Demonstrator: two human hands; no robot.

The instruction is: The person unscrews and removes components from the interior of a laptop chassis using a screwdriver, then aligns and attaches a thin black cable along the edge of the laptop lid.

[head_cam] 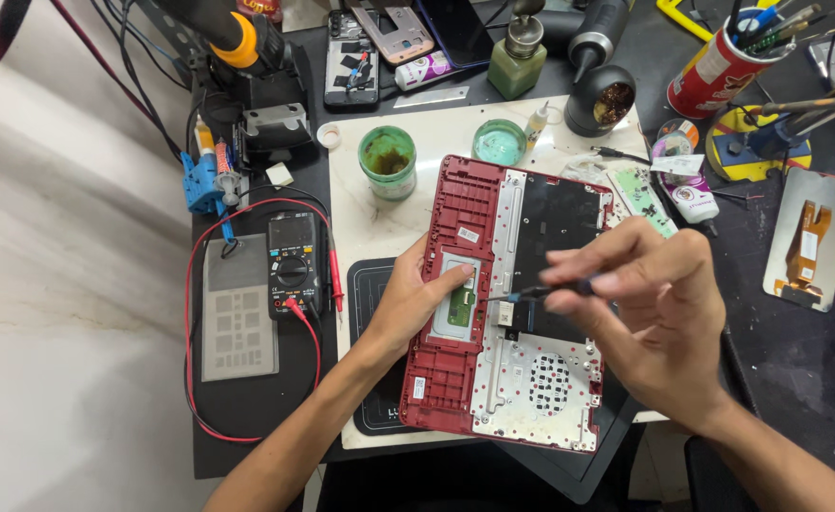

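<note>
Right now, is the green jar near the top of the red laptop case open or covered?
Open. The green jar stands upright with no lid, and dark paste residue shows inside its rim.

Pretty cluttered surface (797,360): black multimeter (292,263) with red leads at 9 o'clock, green paste jar (387,161) at 11, red can (718,68) stuffed with tools at 1.

Two hands: left (416,296), right (647,301). One red laptop shell (465,213). One thin dark tool (522,294). One multimeter (293,263) with two red leads. One grey stencil plate (237,322). Two round green-stained jars: one (387,161), other (499,142). One green dispenser bottle (517,62). One red can (716,71) of tools. Two opened phones: one (351,59), other (394,30). One blue clip (199,183). One desk (797,351).
</note>
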